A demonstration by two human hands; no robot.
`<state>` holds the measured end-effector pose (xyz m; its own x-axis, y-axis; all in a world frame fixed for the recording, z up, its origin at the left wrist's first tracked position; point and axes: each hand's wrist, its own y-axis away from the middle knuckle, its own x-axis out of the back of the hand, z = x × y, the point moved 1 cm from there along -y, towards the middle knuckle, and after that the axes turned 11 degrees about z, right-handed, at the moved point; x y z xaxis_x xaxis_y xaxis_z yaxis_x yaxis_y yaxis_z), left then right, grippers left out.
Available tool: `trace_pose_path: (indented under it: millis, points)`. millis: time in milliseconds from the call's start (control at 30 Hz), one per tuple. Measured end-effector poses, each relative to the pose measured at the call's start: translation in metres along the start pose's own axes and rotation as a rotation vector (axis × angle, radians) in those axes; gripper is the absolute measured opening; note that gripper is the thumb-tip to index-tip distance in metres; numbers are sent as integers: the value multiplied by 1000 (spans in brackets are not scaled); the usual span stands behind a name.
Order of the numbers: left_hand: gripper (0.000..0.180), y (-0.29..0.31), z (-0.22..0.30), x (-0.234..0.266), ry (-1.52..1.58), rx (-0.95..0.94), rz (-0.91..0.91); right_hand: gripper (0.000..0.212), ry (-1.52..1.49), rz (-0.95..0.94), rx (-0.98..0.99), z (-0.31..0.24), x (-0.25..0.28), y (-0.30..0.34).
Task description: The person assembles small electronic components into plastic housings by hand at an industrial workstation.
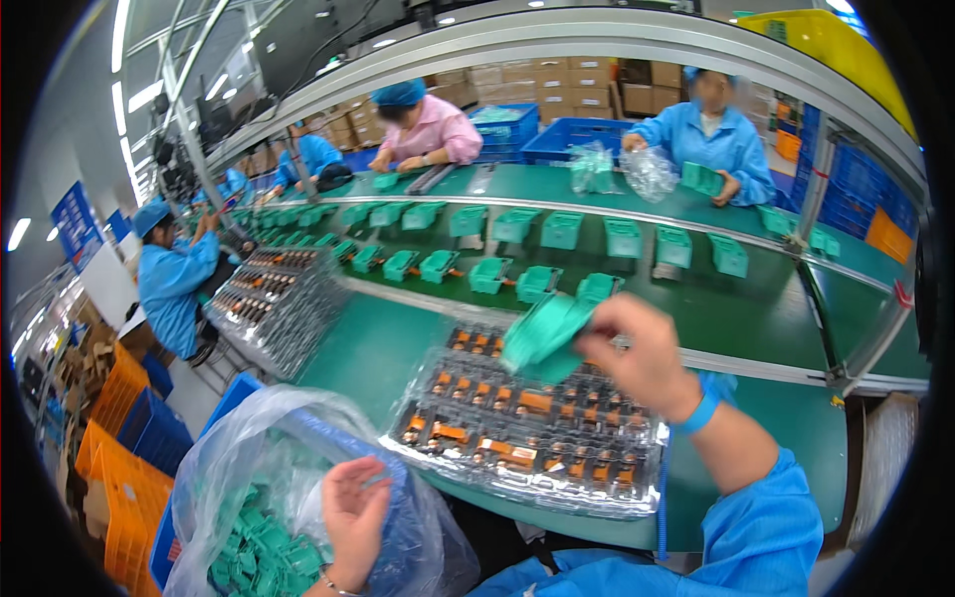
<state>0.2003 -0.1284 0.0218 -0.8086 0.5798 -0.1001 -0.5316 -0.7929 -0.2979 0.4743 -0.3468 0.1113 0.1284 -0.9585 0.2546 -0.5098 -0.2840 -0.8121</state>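
My right hand (645,350), with a blue band at the wrist, pinches a green plastic tray-like part (540,340), blurred by motion. It holds the part above a clear plastic blister tray (418,406) filled with rows of small orange-and-black components (532,403). Lower left, my left hand (356,509) is raised with its fingers apart and nothing in it. It hovers by a clear plastic bag (288,413) that lines a blue crate (231,398). Inside the bag lie many loose green plastic pieces (261,547).
Green parts (537,284) stand in rows on the green conveyor (617,269) beyond the tray. A stack of blister trays (284,318) is at left. Across the line, a person in blue (716,139) handles clear bags and green parts; another wears pink (438,129). Orange crates (129,507) stand lower left.
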Motion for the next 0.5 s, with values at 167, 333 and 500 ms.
trace_pose_path:
  millis: [167,333,500]
  points:
    - [41,-26,0,49,-97,13,79,21,95,318,-705,133,110,-1]
    - [34,-14,-29,164,-711,162,220,19,107,281,-1110,220,133,31]
    - [40,29,-61,276,-1206,66,239,18,88,310,-1313,268,126,44]
